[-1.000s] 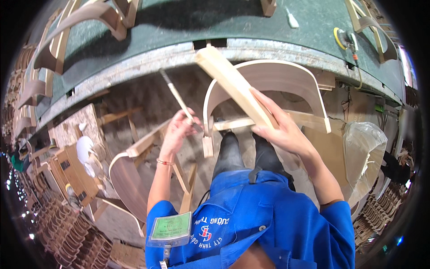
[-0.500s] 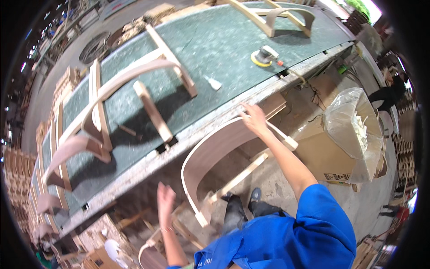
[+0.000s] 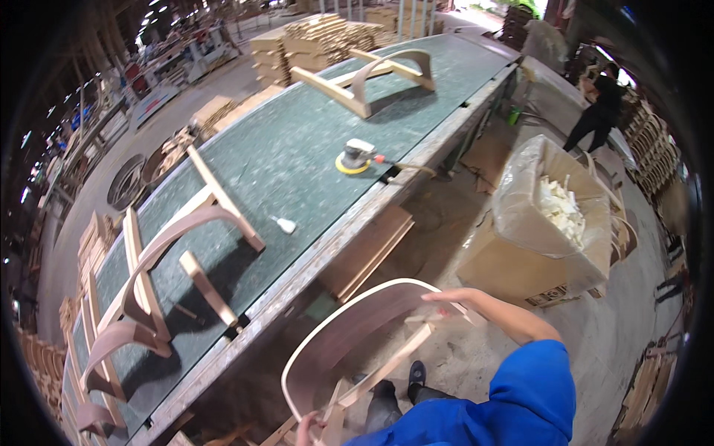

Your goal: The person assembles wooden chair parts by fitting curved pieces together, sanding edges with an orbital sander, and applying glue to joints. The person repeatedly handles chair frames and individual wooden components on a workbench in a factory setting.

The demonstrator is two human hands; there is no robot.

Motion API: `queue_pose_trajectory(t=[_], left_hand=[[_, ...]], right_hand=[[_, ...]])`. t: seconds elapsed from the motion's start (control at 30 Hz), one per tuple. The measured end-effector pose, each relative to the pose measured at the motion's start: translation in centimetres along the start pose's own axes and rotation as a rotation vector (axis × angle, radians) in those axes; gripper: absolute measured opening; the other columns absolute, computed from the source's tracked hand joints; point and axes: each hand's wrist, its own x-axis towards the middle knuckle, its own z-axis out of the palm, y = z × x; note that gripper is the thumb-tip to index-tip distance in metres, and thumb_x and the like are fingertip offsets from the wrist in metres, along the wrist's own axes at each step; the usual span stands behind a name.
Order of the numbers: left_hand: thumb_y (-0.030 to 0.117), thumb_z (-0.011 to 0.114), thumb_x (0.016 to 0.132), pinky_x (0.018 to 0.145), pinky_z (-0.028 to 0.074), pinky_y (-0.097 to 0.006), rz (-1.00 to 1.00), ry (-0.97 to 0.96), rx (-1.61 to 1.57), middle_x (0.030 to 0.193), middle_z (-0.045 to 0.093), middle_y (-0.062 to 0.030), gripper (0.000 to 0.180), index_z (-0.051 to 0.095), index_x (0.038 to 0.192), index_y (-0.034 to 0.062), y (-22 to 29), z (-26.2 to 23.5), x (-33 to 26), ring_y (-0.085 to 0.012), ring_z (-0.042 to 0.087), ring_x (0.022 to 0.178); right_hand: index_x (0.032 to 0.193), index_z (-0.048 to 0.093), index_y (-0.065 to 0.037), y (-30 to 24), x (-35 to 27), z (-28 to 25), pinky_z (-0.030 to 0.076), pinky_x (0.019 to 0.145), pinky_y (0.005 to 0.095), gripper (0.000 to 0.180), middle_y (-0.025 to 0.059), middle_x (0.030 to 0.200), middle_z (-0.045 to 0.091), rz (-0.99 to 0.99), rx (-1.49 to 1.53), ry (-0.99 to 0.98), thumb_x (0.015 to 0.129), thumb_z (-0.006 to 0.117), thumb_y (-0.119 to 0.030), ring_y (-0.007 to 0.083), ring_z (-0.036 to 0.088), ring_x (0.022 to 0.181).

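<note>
Currently, curved wooden frame (image 3: 335, 349): just off the near side of the green counter (image 3: 297, 156).
Right hand (image 3: 450, 297): grasping the frame's right end.
Left hand (image 3: 309, 430): apparently gripping its left end, though partly cropped.

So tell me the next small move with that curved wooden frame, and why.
Probably lift the curved wooden frame slightly, using both hands: the right hand is at its right end and the left hand at its lower left end, while similar frames stand on the green-topped workbench alongside.
</note>
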Motion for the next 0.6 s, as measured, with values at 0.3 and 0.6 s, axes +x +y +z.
queue_pose_trajectory(t=[0.3,0.6], left_hand=[[0.065,0.034,0.089,0.071,0.05,-0.044,0.157,-0.173,-0.273,0.077,0.06,-0.0174,0.074,0.06,0.097,-0.004,30.3,-0.6,-5.1,-0.0324,0.061,0.072],[0.057,0.043,0.077,0.084,0.041,-0.041,0.666,-0.274,-0.479,0.079,0.054,-0.0128,0.066,0.056,0.097,-0.0042,44.1,-3.9,4.2,-0.0273,0.054,0.076]], right_hand=[[0.12,0.057,0.0,-6.4,-47.0,-2.8,0.055,0.077,0.0314,0.043,0.0157,0.099,0.066,-0.772,0.34,0.689,0.088,0.064,-0.028,0.0207,0.066,0.086],[0.122,0.054,0.002,-6.1,-60.7,-3.6,0.055,0.073,0.0296,0.048,0.0169,0.101,0.065,-1.243,0.088,1.14,0.088,0.062,-0.031,0.0195,0.064,0.083]])
